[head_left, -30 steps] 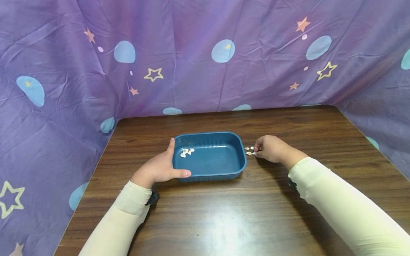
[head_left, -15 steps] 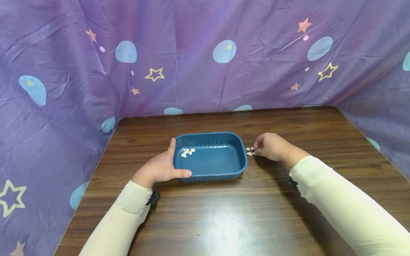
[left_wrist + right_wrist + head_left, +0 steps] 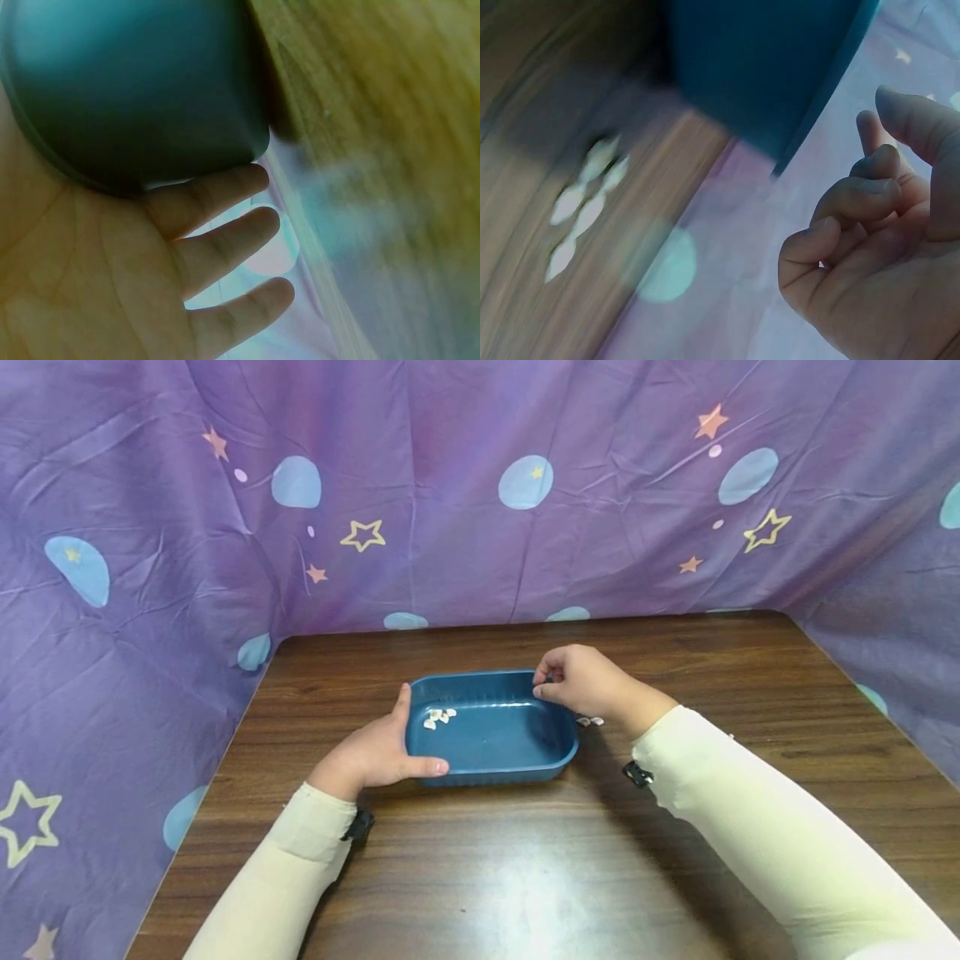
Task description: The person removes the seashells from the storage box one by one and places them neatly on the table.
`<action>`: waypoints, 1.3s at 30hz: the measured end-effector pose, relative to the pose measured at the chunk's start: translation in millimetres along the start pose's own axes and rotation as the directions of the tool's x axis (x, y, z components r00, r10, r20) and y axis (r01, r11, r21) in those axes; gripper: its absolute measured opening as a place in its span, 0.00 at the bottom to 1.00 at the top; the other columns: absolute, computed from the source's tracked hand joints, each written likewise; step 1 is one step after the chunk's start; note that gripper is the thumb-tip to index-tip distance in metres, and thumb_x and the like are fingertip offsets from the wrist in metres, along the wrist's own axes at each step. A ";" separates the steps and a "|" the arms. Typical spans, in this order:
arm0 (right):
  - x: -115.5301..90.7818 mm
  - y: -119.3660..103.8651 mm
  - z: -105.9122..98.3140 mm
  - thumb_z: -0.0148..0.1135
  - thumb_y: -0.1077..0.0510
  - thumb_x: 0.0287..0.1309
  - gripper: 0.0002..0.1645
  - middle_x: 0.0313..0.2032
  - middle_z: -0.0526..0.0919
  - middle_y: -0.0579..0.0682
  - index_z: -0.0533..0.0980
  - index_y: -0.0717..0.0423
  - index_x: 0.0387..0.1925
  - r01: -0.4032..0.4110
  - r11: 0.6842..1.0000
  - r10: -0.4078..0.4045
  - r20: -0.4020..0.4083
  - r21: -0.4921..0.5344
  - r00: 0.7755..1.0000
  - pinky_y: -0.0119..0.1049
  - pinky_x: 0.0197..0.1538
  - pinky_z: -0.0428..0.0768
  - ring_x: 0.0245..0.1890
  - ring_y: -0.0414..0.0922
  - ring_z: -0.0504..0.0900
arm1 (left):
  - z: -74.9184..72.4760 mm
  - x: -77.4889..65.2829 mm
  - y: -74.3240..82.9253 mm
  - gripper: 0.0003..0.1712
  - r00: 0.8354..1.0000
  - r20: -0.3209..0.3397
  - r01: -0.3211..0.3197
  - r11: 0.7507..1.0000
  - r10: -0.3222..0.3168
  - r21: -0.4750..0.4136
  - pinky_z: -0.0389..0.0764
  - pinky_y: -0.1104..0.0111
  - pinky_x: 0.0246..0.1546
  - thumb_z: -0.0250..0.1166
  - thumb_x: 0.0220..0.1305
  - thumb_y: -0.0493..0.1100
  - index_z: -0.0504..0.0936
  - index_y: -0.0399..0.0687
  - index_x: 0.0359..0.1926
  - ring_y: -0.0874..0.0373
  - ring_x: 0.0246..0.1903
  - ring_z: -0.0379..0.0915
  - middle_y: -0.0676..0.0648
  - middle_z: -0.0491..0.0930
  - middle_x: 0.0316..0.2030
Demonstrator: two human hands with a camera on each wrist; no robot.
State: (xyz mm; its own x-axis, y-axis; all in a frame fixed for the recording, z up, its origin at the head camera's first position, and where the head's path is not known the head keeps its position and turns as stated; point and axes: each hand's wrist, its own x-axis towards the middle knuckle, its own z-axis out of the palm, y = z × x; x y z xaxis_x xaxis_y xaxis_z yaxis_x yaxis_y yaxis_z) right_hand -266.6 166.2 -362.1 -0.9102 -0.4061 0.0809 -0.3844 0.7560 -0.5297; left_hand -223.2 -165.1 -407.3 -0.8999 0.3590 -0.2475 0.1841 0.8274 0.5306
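Observation:
A blue rectangular bin [image 3: 491, 768] stands on the table with several small white teardrop-shaped pieces [image 3: 438, 717] inside at its left end. My left hand [image 3: 382, 750] spans that end, thumb on the front rim and fingers along the left wall. In the left wrist view, three fingers [image 3: 232, 240] extend straight past the bin's wall. My right hand [image 3: 588, 681] is raised over the bin's back right corner, thumb and index finger drawn together. I cannot tell whether a piece is between them. Several more white pieces [image 3: 589, 210] lie on the table beside the bin's right end.
The brown wood-grain table [image 3: 495, 860] extends in front of the bin and to both sides. A purple curtain [image 3: 450, 568] with stars and blue ovals hangs behind and along the sides.
My right hand has lifted away from the white pieces on the table and moved left over the bin's corner. The left hand and the bin stay in place.

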 end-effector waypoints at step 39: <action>59.3 -87.6 99.5 0.74 0.52 0.65 0.09 0.29 0.85 0.45 0.86 0.53 0.41 -0.041 0.996 0.023 0.203 0.082 0.979 0.36 0.41 0.79 0.31 0.41 0.78 | -2.8 0.0 -3.4 0.82 0.999 0.036 -0.017 1.000 0.018 -0.013 0.71 0.45 0.70 0.72 0.59 0.74 0.22 0.40 0.83 0.36 0.71 0.69 0.28 0.60 0.77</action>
State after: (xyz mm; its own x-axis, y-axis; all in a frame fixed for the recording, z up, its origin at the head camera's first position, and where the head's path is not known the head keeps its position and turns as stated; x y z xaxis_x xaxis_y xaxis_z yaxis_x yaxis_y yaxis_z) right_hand -271.5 24.9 -394.9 -0.8689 -0.4839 -0.1041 -0.3329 0.7271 -0.6004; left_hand -224.9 -169.1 -406.8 -0.8816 0.3891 -0.2673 0.1945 0.8153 0.5453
